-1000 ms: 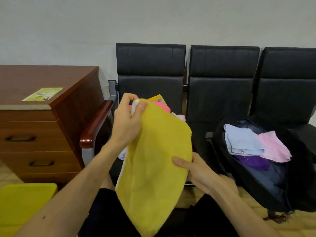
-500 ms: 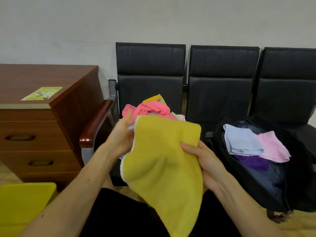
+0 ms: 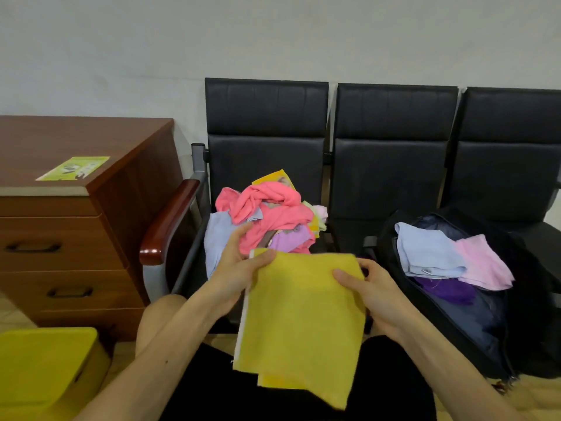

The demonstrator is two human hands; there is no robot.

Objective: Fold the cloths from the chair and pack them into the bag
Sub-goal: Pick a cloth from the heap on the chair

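A yellow cloth (image 3: pixel 300 323) hangs folded over my lap. My left hand (image 3: pixel 239 265) pinches its top left corner and my right hand (image 3: pixel 367 287) pinches its top right corner. Behind it, a heap of loose cloths (image 3: pixel 267 217), mostly pink with light blue and lilac, lies on the left seat of the black chair row (image 3: pixel 267 117). An open black bag (image 3: pixel 455 314) stands on the middle seat to the right. Inside it lie a folded light blue cloth (image 3: pixel 425 253), a pink cloth (image 3: pixel 482 262) and a purple one (image 3: pixel 446 290).
A brown wooden drawer cabinet (image 3: pixel 69 238) with a green leaflet (image 3: pixel 74 168) on top stands at the left. A wooden armrest (image 3: pixel 167 220) sits between it and the chair. A yellow box (image 3: pixel 45 369) is at the bottom left. My knees are below the cloth.
Both hands lowered the yellow cloth from in front of the pile down to my lap. It went from hanging long to a flatter, folded rectangle held by its top corners.
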